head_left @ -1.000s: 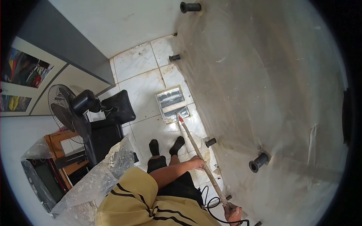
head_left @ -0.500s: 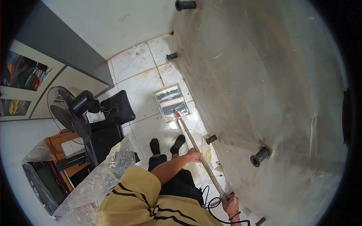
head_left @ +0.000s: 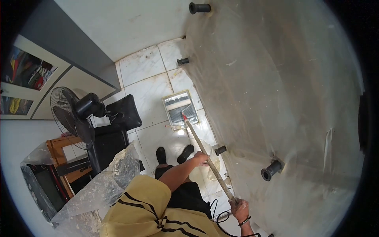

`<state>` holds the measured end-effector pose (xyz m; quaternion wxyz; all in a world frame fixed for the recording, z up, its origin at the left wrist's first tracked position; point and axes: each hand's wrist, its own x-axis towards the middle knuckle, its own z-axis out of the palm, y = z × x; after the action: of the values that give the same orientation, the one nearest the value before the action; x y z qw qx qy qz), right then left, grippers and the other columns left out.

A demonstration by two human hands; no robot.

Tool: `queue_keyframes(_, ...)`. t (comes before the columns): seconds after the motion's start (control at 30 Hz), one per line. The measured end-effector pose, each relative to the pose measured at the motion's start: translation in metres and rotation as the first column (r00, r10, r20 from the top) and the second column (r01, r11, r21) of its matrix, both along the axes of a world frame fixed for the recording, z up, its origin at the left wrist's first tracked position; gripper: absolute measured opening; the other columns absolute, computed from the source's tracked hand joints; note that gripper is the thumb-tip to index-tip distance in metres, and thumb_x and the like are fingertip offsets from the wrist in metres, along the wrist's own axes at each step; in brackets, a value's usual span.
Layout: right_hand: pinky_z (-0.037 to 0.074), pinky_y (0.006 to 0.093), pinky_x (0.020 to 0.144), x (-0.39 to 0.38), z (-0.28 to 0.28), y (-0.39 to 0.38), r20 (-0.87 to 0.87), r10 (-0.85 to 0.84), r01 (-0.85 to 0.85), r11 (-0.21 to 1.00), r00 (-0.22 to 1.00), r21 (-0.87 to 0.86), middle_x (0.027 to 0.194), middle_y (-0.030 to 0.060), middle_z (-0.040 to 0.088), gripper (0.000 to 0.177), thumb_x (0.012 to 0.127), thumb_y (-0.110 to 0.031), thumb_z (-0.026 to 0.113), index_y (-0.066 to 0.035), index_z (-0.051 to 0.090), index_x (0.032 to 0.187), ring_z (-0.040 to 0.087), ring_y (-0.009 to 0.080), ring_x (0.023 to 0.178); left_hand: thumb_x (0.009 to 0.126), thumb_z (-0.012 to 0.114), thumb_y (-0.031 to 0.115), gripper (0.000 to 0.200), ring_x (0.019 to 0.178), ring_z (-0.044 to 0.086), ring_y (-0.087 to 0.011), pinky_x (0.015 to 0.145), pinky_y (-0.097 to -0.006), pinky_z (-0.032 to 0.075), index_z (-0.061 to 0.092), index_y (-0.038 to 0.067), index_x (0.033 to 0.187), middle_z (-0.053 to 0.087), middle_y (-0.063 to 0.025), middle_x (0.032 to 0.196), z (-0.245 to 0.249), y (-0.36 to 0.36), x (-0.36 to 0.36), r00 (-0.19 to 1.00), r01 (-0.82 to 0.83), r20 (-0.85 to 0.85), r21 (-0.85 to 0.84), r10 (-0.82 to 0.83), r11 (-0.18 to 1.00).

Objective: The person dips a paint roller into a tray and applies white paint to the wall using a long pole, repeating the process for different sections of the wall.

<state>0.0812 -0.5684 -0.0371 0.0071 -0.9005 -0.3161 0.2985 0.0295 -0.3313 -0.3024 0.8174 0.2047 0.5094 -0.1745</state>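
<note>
My left hand (head_left: 201, 158) is closed around the middle of a long wooden pole (head_left: 215, 172). Near the pole's lower end, my right hand (head_left: 239, 209) grips it, with a dark band on the wrist. The pole slants up and left to a red-tipped roller frame. A pale roller (head_left: 178, 105) lies across the upper part of a paint tray (head_left: 167, 118) on the tiled floor. The tray's bottom has dark ribs.
Plastic sheeting (head_left: 276, 98) with black cylindrical legs covers a large object on the right. To the left are a black fan (head_left: 73, 114), a black chair (head_left: 106, 144), a cabinet (head_left: 79, 47) and a plastic-draped item (head_left: 114, 173).
The roller has moved up the tray, from its middle towards its far end. Both hands still hold the pole, and the view has shifted slightly.
</note>
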Motion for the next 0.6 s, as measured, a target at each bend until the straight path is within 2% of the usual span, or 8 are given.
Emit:
queue_keyframes(0.03, 0.043, 0.041, 0.062, 0.003, -0.004, 0.005, -0.048, -0.066, 0.067, 0.997, 0.997, 0.031, 0.068, 0.0158, 0.061, 0.034, 0.073, -0.031, 0.07, 0.002, 0.063, 0.072, 0.057, 0.0319, 0.062, 0.082, 0.058, 0.008, 0.026, 0.085, 0.06, -0.0307, 0.072, -0.0422, 0.057, 0.05, -0.004, 0.103, 0.053, -0.0135, 0.094, -0.003, 0.004, 0.001, 1.0, -0.017, -0.02, 0.013, 0.017, 1.0)
queue_keyframes(0.17, 0.043, 0.0416, 0.062, 0.002, -0.047, -0.021, 0.012, -0.065, 0.063, 0.995, 0.998, 0.081, 0.069, 0.0152, 0.062, 0.033, 0.073, -0.033, 0.07, 0.0, 0.064, 0.073, 0.057, 0.0325, 0.061, 0.082, 0.059, 0.01, 0.022, 0.08, 0.061, -0.028, 0.07, -0.0425, 0.057, 0.053, -0.002, 0.099, 0.055, -0.0117, 0.093, -0.009, 0.006, 0.002, 0.997, -0.045, -0.063, 0.044, 0.048, 0.998)
queue_keyframes(0.2, 0.045, 0.042, 0.061, 0.001, -0.057, -0.023, 0.027, -0.004, 0.0, 0.992, 1.0, 0.129, 0.069, 0.0152, 0.063, 0.032, 0.074, -0.032, 0.069, -0.001, 0.064, 0.071, 0.058, 0.0331, 0.058, 0.082, 0.059, 0.01, 0.022, 0.08, 0.061, -0.028, 0.07, -0.0425, 0.057, 0.053, -0.002, 0.099, 0.055, -0.0117, 0.093, -0.009, 0.008, 0.003, 0.997, -0.048, -0.054, 0.045, 0.05, 0.998)
queue_keyframes(0.27, 0.046, 0.041, 0.059, -0.008, -0.047, 0.007, 0.073, -0.046, 0.034, 0.986, 0.996, 0.166, 0.065, 0.0142, 0.063, 0.032, 0.075, -0.03, 0.068, 0.001, 0.064, 0.068, 0.058, 0.0319, 0.054, 0.082, 0.06, 0.011, 0.019, 0.079, 0.062, -0.0268, 0.068, -0.0415, 0.057, 0.055, -0.002, 0.096, 0.057, -0.011, 0.089, -0.011, 0.014, 0.003, 0.99, -0.075, -0.114, 0.098, 0.086, 0.992)
queue_keyframes(0.3, 0.047, 0.0388, 0.059, -0.005, -0.052, 0.011, -0.054, -0.125, 0.129, 0.988, 0.991, 0.085, 0.062, 0.0143, 0.063, 0.033, 0.075, -0.03, 0.068, 0.003, 0.064, 0.069, 0.059, 0.0303, 0.053, 0.081, 0.06, 0.011, 0.018, 0.078, 0.062, -0.0262, 0.068, -0.0409, 0.058, 0.056, -0.002, 0.094, 0.058, -0.0107, 0.087, -0.012, 0.018, 0.004, 0.984, -0.089, -0.143, 0.127, 0.107, 0.988)
queue_keyframes(0.4, 0.048, 0.0372, 0.061, -0.004, -0.052, 0.015, 0.026, -0.05, 0.047, 0.996, 0.998, 0.081, 0.062, 0.0154, 0.063, 0.033, 0.075, -0.029, 0.068, 0.004, 0.065, 0.073, 0.061, 0.0298, 0.055, 0.081, 0.061, 0.012, 0.021, 0.08, 0.062, -0.0267, 0.066, -0.04, 0.058, 0.057, -0.004, 0.094, 0.059, -0.0126, 0.09, -0.013, 0.021, 0.006, 0.986, -0.047, -0.143, 0.256, 0.085, 0.966)
queue_keyframes(0.5, 0.049, 0.0359, 0.064, -0.002, -0.04, 0.009, 0.019, -0.055, 0.053, 0.995, 0.998, 0.079, 0.067, 0.0184, 0.063, 0.034, 0.074, -0.029, 0.068, 0.005, 0.065, 0.076, 0.063, 0.031, 0.062, 0.08, 0.062, 0.012, 0.025, 0.081, 0.062, -0.0278, 0.066, -0.04, 0.058, 0.057, -0.008, 0.094, 0.059, -0.015, 0.091, -0.018, 0.019, 0.003, 0.997, -0.044, -0.049, 0.248, 0.058, 0.968)
queue_keyframes(0.6, 0.048, 0.0355, 0.067, 0.0, -0.026, -0.011, 0.062, -0.058, 0.052, 0.994, 0.996, 0.093, 0.071, 0.0198, 0.064, 0.036, 0.072, -0.031, 0.069, 0.005, 0.065, 0.076, 0.063, 0.0318, 0.066, 0.079, 0.062, 0.011, 0.027, 0.083, 0.062, -0.0287, 0.066, -0.0401, 0.058, 0.055, -0.01, 0.095, 0.058, -0.017, 0.093, 0.019, 0.014, 0.004, 1.0, 0.0, -0.007, 0.178, 0.002, 0.984)
